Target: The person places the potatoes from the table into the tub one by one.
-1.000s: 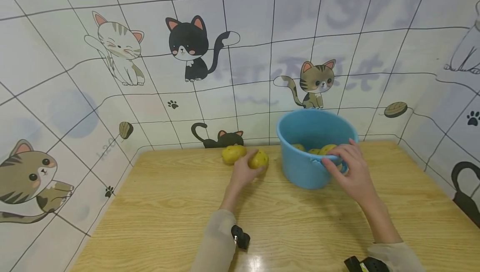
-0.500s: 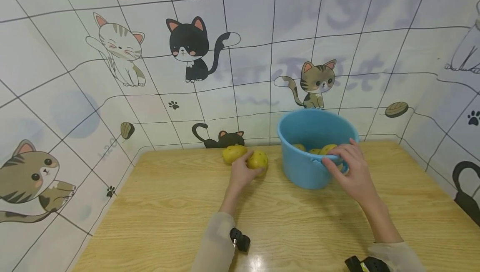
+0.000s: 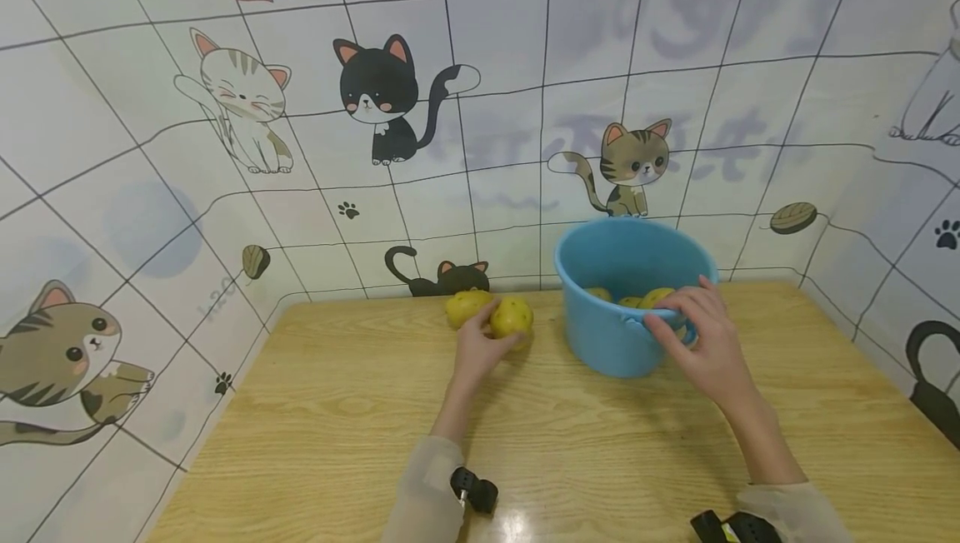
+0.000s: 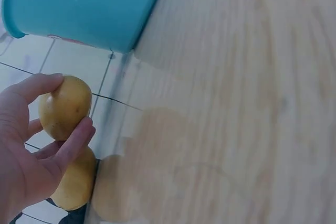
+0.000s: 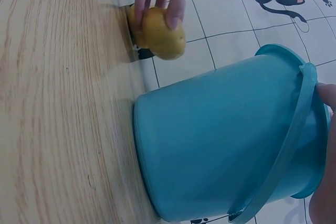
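Note:
My left hand (image 3: 477,351) pinches a yellow potato (image 3: 513,318) between thumb and fingers. In the right wrist view this potato (image 5: 167,36) hangs a little above the table. Just behind it a second potato (image 3: 463,308) lies on the table near the wall, partly covered by my fingers in the left wrist view. To the right stands a blue bucket (image 3: 611,343), upright, with several potatoes (image 3: 654,298) inside, partly hidden by its wall. My right hand (image 3: 708,351) grips the bucket's near right rim, thumb outside and fingers over the edge.
The wooden table (image 3: 330,426) meets a wall (image 3: 510,151) covered in cat drawings at its back edge. A blue handle (image 5: 286,156) hangs down the bucket's side. Black wrist cameras (image 3: 474,490) sit on both sleeves.
My left hand has drawn the potato slightly left and toward me, tilting it a little. The right hand and the bucket have stayed where they were.

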The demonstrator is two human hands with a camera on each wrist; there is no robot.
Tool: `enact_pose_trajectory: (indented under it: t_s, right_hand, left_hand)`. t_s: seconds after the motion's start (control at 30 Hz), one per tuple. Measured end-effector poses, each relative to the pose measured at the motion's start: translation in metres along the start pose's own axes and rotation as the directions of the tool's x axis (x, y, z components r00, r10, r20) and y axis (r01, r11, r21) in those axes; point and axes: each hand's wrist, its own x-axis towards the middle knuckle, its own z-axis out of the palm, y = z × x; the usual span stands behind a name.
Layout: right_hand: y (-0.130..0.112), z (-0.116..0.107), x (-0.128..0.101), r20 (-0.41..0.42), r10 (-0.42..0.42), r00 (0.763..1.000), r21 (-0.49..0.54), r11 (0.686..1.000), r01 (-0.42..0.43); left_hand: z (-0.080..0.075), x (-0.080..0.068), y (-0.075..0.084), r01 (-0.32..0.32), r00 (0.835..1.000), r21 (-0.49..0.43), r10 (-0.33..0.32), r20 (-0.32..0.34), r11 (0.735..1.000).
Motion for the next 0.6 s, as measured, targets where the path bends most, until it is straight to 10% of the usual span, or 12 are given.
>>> enact_pose_trajectory:
  t_s: [0.6]
  right_hand:
    - [0.001, 0.001, 0.000, -0.011, -0.011, 1.000, 0.006, 1.000, 0.011]
  left_hand:
    - [0.001, -0.009, 0.038, -0.148, 0.985, -0.144, 0.133, -0.111, 0.978]
